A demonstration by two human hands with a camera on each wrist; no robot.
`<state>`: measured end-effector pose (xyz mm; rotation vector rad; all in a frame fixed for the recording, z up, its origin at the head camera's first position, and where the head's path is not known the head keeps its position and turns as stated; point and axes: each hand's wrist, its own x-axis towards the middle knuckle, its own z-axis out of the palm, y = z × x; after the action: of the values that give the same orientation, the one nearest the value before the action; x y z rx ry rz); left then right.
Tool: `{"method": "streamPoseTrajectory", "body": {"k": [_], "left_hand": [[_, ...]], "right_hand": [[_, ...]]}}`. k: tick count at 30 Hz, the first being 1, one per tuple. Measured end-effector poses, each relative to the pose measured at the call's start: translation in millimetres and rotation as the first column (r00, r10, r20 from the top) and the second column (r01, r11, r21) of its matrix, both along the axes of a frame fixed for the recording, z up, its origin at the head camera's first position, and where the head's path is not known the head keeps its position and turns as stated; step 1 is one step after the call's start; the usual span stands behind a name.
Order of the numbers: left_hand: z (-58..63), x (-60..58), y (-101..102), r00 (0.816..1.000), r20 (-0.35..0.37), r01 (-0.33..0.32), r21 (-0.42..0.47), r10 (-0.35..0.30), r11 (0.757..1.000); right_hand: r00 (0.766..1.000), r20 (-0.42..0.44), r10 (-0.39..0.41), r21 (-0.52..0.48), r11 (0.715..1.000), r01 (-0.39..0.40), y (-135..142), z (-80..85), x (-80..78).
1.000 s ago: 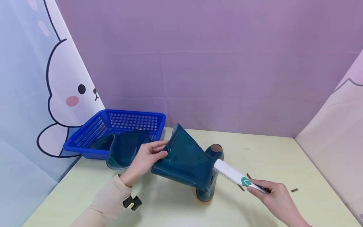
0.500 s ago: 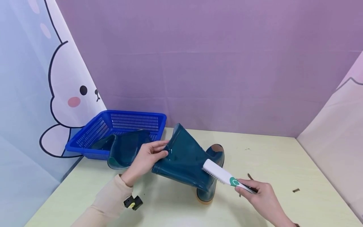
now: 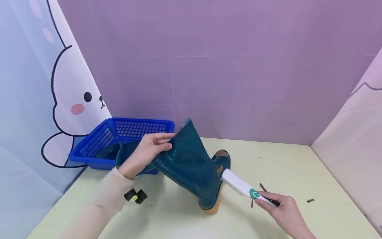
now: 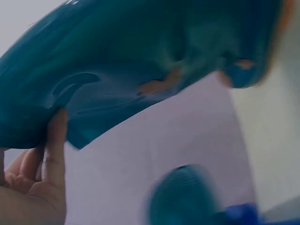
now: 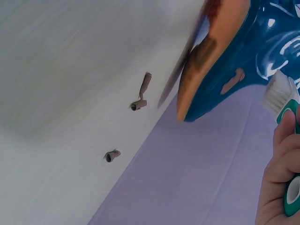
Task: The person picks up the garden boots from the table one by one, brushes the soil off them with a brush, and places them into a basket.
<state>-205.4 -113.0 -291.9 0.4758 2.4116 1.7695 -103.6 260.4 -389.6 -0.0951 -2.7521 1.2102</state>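
Observation:
My left hand [image 3: 146,151] pinches the top edge of a dark teal rubber boot [image 3: 191,162], thumb outside the shaft. The boot leans over the table, its tan sole down and its toe pointing to the back right. Brown patches mark the toe and the instep; the instep patch [image 5: 233,80] shows clearly in the right wrist view. In my right hand [image 3: 283,207] is the handle of a white and green brush [image 3: 238,182]. Its bristles face down-left, with the brush head right at the boot's ankle. Fingers curl round the handle in the right wrist view.
A blue plastic basket [image 3: 170,127] stands at the back left. Another teal boot [image 3: 126,149] lies partly in it, largely hidden behind my left arm. Small brown bits [image 3: 310,200] lie on the pale table [image 3: 268,159] at the right. A purple cloth [image 3: 238,83] hangs behind.
The brush swept left along the boot, then back right. My left hand has lifted the shaft up and left, tilting and turning the boot so the brown instep patch now shows.

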Motion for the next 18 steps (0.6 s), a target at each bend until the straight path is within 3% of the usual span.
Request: {"method": "streamPoseTrajectory", "body": {"k": [4,8,13,18], "left_hand": [[23.1,-6.5,-2,0.998,-0.011,0.060,-0.060,-0.061,0.996],[33.8,-7.6,-5,0.995,-0.041,0.083,-0.133,-0.089,0.988],[32.0,-6.6,-16,0.996,-0.035,0.076,-0.133,-0.081,0.988],[24.7,2.5,-29,0.998,0.006,0.065,-0.063,-0.065,0.996]], "right_hand": [[1.000,0.015,0.006,-0.019,1.000,-0.006,2,-1.6,-0.8],[1.000,0.025,0.016,-0.021,1.000,-0.016,0,-3.4,-2.2],[1.000,0.023,0.020,-0.009,1.000,-0.020,-2,-5.2,-4.1],[0.998,0.058,0.029,-0.018,0.999,-0.028,-5,-6.5,-6.2]]}}
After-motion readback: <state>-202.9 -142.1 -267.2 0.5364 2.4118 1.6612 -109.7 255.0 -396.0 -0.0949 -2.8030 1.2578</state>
